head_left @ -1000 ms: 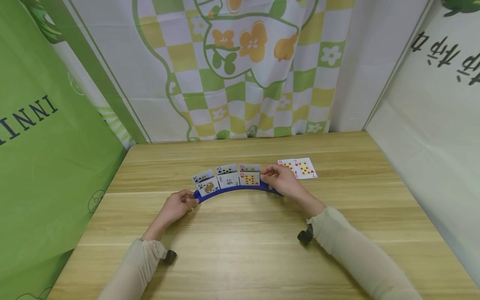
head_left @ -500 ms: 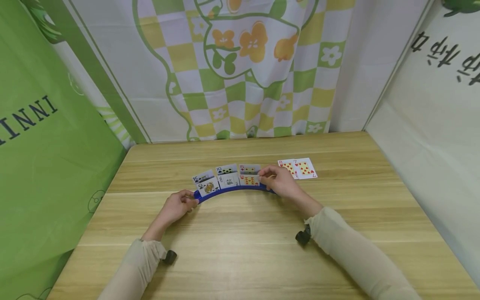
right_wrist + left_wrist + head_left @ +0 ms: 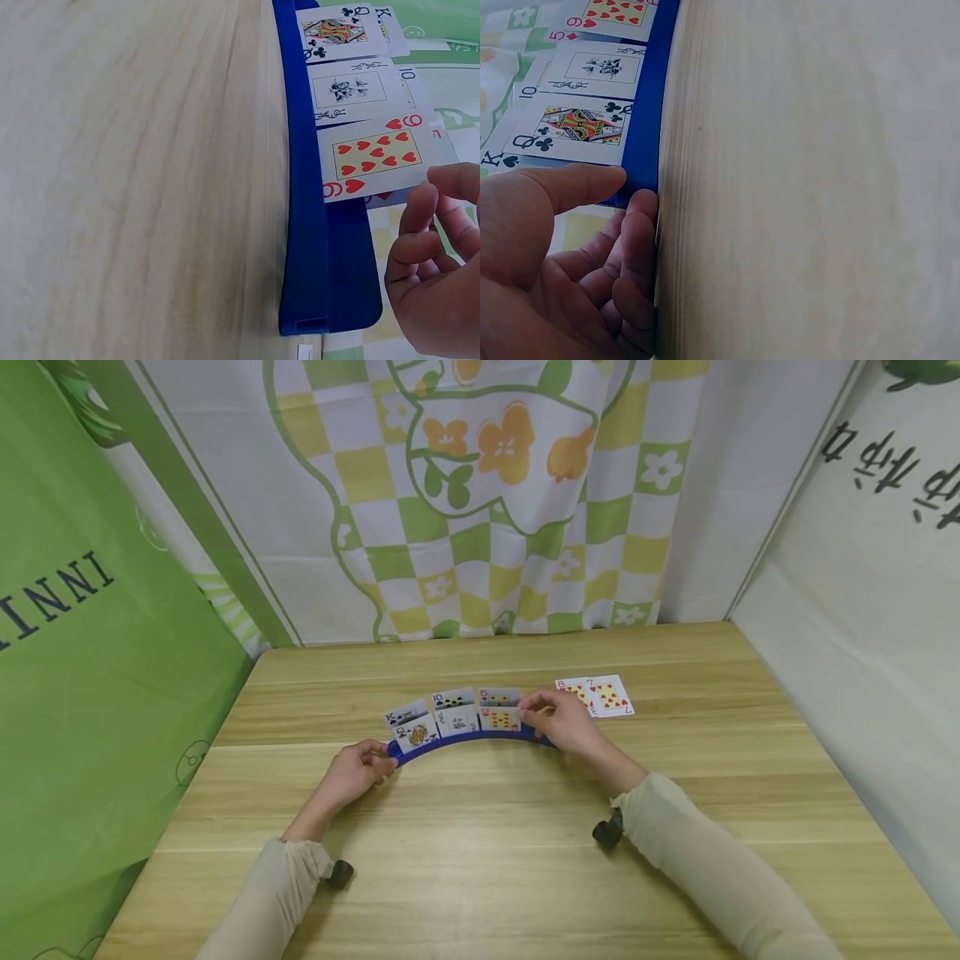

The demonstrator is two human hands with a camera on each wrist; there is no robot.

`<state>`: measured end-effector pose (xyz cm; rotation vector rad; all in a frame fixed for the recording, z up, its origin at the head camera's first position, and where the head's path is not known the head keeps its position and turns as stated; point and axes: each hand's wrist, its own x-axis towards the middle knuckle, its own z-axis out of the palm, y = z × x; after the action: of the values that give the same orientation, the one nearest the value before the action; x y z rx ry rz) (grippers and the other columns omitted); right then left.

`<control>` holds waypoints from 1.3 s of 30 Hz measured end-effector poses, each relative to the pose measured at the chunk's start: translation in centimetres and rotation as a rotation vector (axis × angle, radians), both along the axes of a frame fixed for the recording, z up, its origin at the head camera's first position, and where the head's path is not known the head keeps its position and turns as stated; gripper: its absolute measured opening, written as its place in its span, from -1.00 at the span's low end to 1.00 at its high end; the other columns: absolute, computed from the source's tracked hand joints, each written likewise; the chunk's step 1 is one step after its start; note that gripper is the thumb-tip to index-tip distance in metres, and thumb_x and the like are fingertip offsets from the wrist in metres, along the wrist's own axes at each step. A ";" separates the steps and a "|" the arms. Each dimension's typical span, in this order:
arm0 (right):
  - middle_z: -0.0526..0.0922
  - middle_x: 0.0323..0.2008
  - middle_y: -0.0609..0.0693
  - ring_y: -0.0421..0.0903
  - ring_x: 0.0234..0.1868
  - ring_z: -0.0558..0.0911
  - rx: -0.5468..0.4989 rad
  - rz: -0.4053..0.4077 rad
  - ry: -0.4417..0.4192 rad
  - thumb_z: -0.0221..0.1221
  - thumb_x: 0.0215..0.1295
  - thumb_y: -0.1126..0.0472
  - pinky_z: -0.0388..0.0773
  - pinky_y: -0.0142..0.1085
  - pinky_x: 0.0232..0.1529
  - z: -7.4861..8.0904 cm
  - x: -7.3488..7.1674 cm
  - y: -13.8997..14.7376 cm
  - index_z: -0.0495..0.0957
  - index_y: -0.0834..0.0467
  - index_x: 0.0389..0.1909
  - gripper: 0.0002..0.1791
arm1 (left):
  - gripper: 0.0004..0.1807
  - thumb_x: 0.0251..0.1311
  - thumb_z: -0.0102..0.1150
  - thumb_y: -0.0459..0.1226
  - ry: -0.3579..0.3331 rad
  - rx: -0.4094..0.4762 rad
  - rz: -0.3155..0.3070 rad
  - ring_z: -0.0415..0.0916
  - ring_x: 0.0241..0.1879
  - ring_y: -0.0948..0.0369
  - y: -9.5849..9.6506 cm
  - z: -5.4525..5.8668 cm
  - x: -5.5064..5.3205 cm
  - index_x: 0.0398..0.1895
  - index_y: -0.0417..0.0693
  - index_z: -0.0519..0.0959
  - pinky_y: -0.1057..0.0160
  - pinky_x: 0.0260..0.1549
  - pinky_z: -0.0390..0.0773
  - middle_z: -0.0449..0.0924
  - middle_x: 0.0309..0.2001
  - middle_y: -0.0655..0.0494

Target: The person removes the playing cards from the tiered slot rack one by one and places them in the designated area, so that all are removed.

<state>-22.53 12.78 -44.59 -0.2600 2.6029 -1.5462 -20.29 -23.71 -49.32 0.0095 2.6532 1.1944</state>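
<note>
A curved blue card holder (image 3: 468,737) stands on the table with playing cards upright in two rows. In front are the queen of clubs (image 3: 581,127), a joker (image 3: 592,67) and the nine of hearts (image 3: 379,154); behind them show a king (image 3: 396,717), a ten (image 3: 452,697) and a five (image 3: 497,697), partly covered. My left hand (image 3: 360,772) grips the holder's left end, thumb on one side and fingertips at the other. With thumb and index finger, my right hand (image 3: 564,720) pinches the outer corner of the nine of hearts. In the head view this hand covers the holder's right end.
Behind the right hand, an eight (image 3: 573,689) and a seven of hearts (image 3: 609,696) lie face up, side by side. The wooden table (image 3: 480,860) runs back to a checkered cloth (image 3: 487,560). Green and white cloths hang at the sides.
My right hand has shifted slightly left onto the corner of the nine of hearts, and that card has moved a little in its slot. The left hand and holder have stayed still.
</note>
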 end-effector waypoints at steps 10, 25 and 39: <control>0.70 -0.15 0.09 0.02 -0.40 0.65 -0.015 -0.016 0.029 0.22 0.38 0.15 0.58 -0.22 -0.34 0.2 -0.1 0.7 0.66 0.11 -0.11 -0.84 | -0.65 0.28 0.26 -0.17 0.001 -0.006 0.001 0.58 -0.46 0.24 0.0 0.0 0.1 0.01 -0.21 0.56 0.29 -0.46 0.49 0.72 -0.36 0.02; 0.71 -0.19 0.08 -0.07 -0.43 0.62 -0.025 -0.025 0.021 0.23 0.38 0.12 0.58 -0.23 -0.32 0.7 -0.1 1.5 0.66 0.11 -0.12 -0.82 | -0.63 0.30 0.24 -0.17 -0.010 -0.008 -0.006 0.59 -0.43 0.22 0.0 0.0 0.0 0.04 -0.23 0.54 0.25 -0.43 0.52 0.73 -0.33 0.02; 0.69 -0.17 0.10 -0.09 -0.44 0.60 -0.041 -0.024 0.013 0.22 0.38 0.12 0.61 -0.14 -0.31 1.2 -0.1 2.6 0.63 0.15 -0.08 -0.78 | -0.64 0.29 0.25 -0.16 -0.020 -0.004 0.003 0.58 -0.43 0.22 0.0 0.0 0.1 0.03 -0.21 0.54 0.25 -0.43 0.51 0.72 -0.34 0.02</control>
<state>-22.62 15.38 -43.35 -0.2444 2.5957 -1.6121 -20.20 -23.72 -49.33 -0.0061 2.6394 1.1843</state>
